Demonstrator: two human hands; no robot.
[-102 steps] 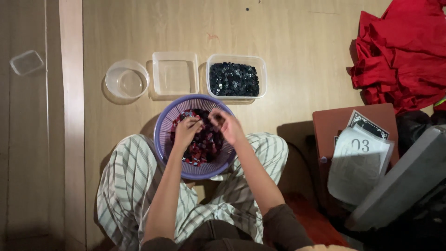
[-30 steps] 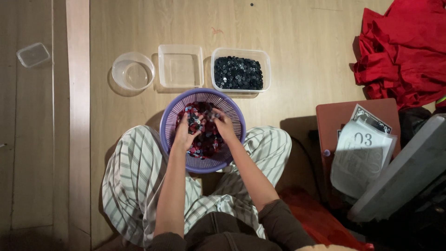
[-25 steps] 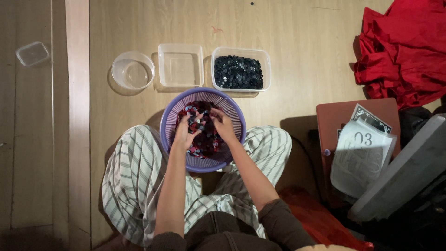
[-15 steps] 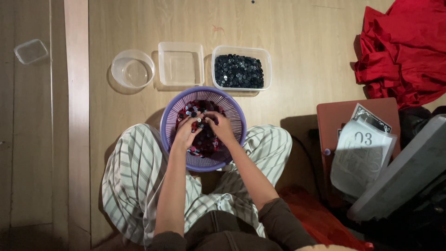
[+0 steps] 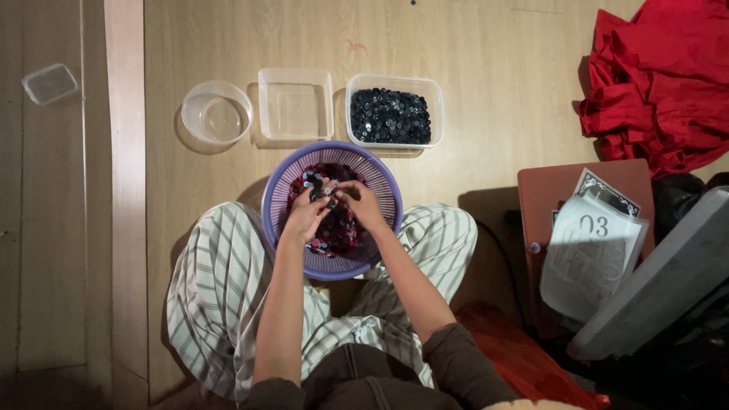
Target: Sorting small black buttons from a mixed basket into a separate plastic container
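The fingers (image 5: 328,196) of both hands meet over the middle of the purple basket (image 5: 277,199), curled together and pinching at small pieces; which hand grips which piece cannot be told. The left hand (image 5: 305,216) and the right hand (image 5: 363,203) touch at the fingertips, resting on the heap of small red and dark pieces (image 5: 342,228) that fills the basket. The basket sits between the person's knees, on striped trousers (image 5: 220,288).

Just beyond it on the wooden floor (image 5: 486,83) stand 3 clear containers in a row: a round bowl (image 5: 216,114) on the left, a square tub (image 5: 295,104) in the middle, and a rectangular tub of dark pieces (image 5: 390,115) on the right. Far right lies a red cloth (image 5: 661,76), and near it a sheaf of papers (image 5: 592,250).
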